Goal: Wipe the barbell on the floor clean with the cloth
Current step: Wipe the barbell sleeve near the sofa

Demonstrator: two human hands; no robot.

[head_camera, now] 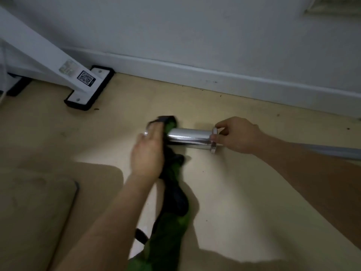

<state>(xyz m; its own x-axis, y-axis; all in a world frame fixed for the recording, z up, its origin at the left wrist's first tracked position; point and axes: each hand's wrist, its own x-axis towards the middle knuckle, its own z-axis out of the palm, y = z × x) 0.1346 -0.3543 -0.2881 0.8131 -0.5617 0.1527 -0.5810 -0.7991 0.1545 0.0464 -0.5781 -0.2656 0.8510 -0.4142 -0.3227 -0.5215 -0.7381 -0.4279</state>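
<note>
The barbell (188,138) lies on the pale floor in mid-frame, its shiny chrome sleeve showing between my hands, with a collar at its right end. My right hand (235,136) pinches that collar. My left hand (149,151) presses a dark green and black cloth (173,192) over the sleeve's left end, which is hidden under it. The rest of the cloth trails down toward the bottom edge of the frame. The barbell's thinner shaft (332,151) runs off to the right behind my right forearm.
A white wall with a baseboard (234,79) runs behind the barbell. A white rack leg on a black-edged foot plate (91,89) stands at the back left. A beige mat (35,208) lies at the lower left. Small dark specks dot the floor.
</note>
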